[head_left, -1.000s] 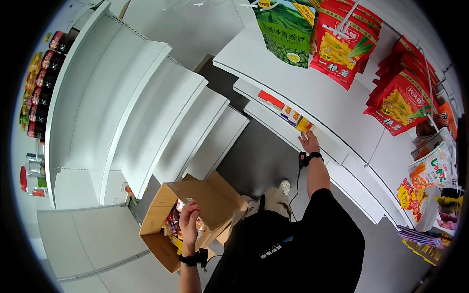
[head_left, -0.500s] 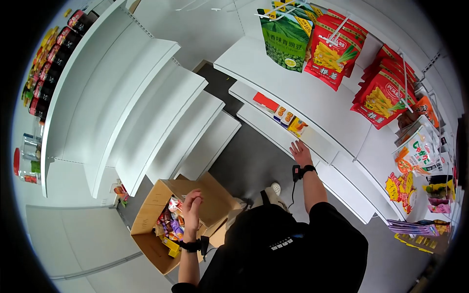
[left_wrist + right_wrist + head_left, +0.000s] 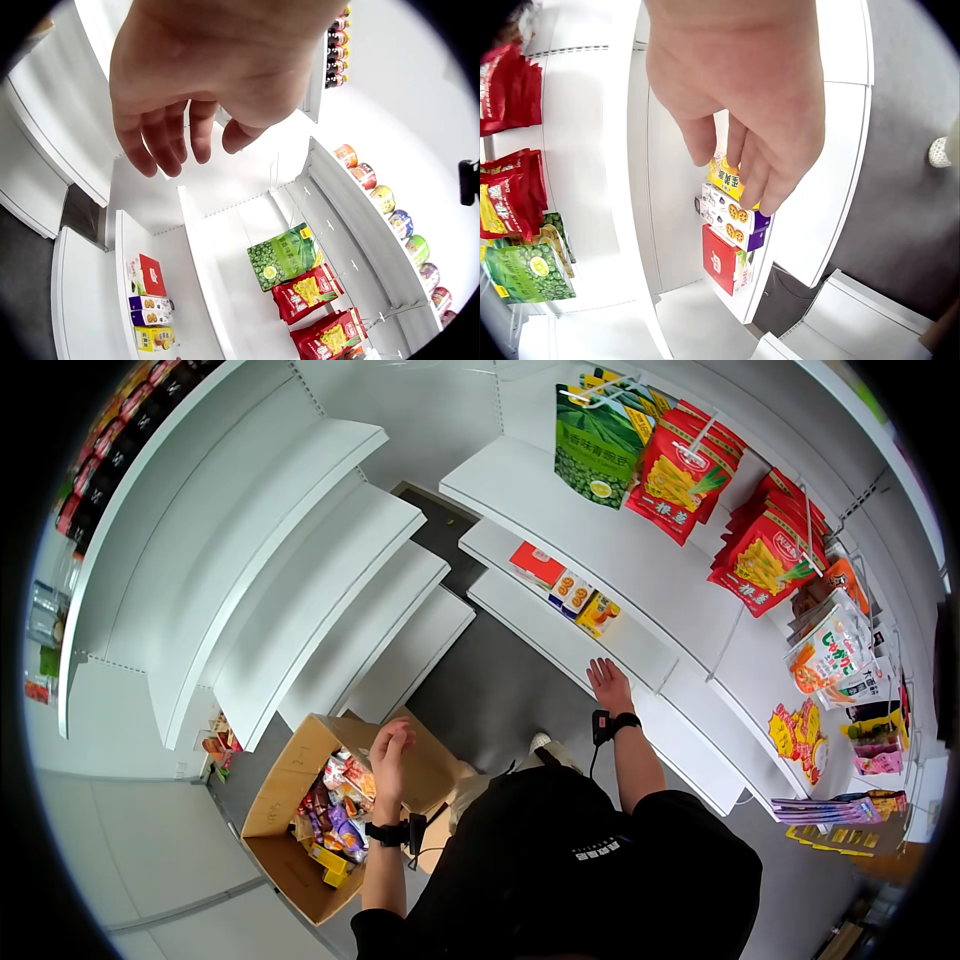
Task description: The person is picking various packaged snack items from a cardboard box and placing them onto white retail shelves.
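My right hand point(image 3: 609, 685) hangs with loose fingers and nothing in them, just off the low white shelf edge. Near it on that shelf stand a yellow box point(image 3: 598, 614), cookie boxes with a purple side point(image 3: 571, 593) and a red box point(image 3: 536, 564) in a row. The right wrist view shows the fingers overlapping the yellow box point(image 3: 724, 177). Over the side of an open cardboard box point(image 3: 290, 785) hovers my left hand point(image 3: 389, 753), its fingers loosely bent and holding nothing. Several snack packets point(image 3: 341, 826) and yellow packs point(image 3: 330, 858) lie inside the cardboard box.
Green pea bags point(image 3: 600, 445) and red snack bags point(image 3: 683, 472) hang on hooks above the right shelves. White tiered shelves point(image 3: 330, 560) rise on the left, with dark jars point(image 3: 120, 450) beyond. Grey floor point(image 3: 470, 680) lies between the units.
My right hand has drawn back from the yellow box, its fingers off it. The head view has shifted, showing more of the cardboard box's contents. The left hand stays near the cardboard box.
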Motion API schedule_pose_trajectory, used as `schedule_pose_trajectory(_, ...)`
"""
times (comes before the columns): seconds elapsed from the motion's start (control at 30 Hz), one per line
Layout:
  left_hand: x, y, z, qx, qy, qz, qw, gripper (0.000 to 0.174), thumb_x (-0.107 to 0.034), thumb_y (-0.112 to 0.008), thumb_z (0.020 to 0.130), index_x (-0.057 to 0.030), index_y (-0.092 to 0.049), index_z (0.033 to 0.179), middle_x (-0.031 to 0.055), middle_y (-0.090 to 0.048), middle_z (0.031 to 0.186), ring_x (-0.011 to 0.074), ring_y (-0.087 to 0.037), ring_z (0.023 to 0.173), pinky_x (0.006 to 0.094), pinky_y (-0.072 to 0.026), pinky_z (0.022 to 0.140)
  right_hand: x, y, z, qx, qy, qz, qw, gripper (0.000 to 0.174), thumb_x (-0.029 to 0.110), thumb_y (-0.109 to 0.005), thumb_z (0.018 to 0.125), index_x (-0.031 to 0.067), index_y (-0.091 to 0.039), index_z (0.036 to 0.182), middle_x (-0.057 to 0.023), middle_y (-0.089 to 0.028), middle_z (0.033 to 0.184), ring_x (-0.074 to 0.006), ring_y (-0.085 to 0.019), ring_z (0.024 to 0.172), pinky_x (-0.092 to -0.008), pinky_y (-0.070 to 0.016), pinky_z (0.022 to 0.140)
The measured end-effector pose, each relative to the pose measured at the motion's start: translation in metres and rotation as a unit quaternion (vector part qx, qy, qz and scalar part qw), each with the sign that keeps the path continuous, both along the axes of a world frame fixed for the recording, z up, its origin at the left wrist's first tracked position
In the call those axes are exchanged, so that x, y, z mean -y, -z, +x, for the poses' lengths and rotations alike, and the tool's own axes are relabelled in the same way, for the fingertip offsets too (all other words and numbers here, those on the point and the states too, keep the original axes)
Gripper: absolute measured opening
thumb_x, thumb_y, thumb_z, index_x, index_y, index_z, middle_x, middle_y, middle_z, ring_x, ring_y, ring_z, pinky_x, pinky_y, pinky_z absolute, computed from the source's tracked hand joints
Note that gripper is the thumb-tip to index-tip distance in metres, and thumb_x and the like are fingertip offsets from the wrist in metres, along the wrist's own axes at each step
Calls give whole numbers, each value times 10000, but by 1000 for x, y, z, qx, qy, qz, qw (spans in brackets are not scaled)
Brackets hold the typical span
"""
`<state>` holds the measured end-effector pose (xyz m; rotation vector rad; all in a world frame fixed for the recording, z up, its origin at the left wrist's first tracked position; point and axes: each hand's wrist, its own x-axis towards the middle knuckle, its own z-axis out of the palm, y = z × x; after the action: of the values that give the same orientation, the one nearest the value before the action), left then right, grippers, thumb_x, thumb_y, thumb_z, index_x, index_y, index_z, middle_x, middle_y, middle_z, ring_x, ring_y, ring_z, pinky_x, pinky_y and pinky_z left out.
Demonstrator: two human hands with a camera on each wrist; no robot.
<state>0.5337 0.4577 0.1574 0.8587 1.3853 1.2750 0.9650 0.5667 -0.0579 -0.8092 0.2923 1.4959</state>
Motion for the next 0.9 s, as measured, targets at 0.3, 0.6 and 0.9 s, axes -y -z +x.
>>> schedule_pose_trajectory(0.3,32,11,-61,2,-73,-39,997,250,-217,-514,911,-23,-609,1038,38,-611,996,127,-578,863,268,-468,777,6,-12,-58,-1,-24,22,999,481,107,-468,914,45,-303,1361,-94,-346,1409,-334,-384,1264,-463,-351,1031)
schedule_pose_trajectory(0.6,99,51,-134,52,-160,-90,982,257,-225,-486,920,-34,-594,1054,45,-607,1002,145,-594,865,291,-476,797,17,-12,-118,-34,-108,22,993,402,196,-463,937,24,-382,1292,-168,-384,1362,-318,-354,1280,-448,-320,1066)
schedule_pose_trajectory(0.9,147,98,-196,142,-268,-171,937,312,-243,-486,888,-4,-585,1063,72,-603,1058,175,-592,868,294,-474,764,4,-71,-246,-53,-278,36,958,479,206,-456,942,46,-291,1362,-178,-340,1387,-296,-319,1301,-446,-280,1086)
